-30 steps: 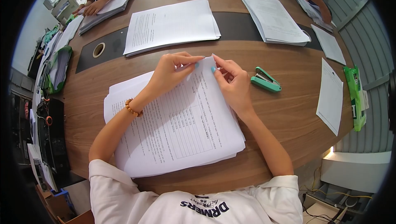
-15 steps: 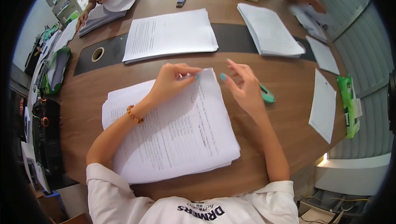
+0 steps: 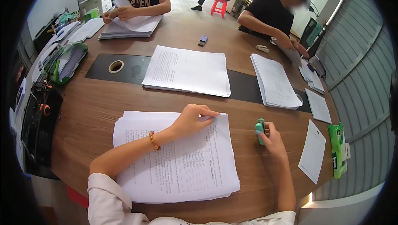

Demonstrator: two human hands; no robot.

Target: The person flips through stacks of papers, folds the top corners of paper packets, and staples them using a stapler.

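A stack of printed sheets (image 3: 178, 162) lies on the wooden table in front of me. My left hand (image 3: 195, 115), with a beaded bracelet (image 3: 154, 140) at the wrist, is closed in a pinch at the stack's far right corner. Right of the stack, my right hand (image 3: 271, 140) has its fingers closed around a small green stapler (image 3: 260, 131), which stands out above the fingers. Part of the stapler is hidden by the thumb and fingers.
Farther back lie two more paper stacks (image 3: 188, 71) (image 3: 275, 82) and a tape roll (image 3: 116, 66). A blue stapler-like item (image 3: 202, 41) is beyond them. Two people handle papers across the table. At right are a loose sheet (image 3: 313, 152) and a green packet (image 3: 338, 150).
My right hand has closed on the green stapler, which lay on the table beside it. My left hand stays at the paper corner. The view has tilted up, showing more of the room.
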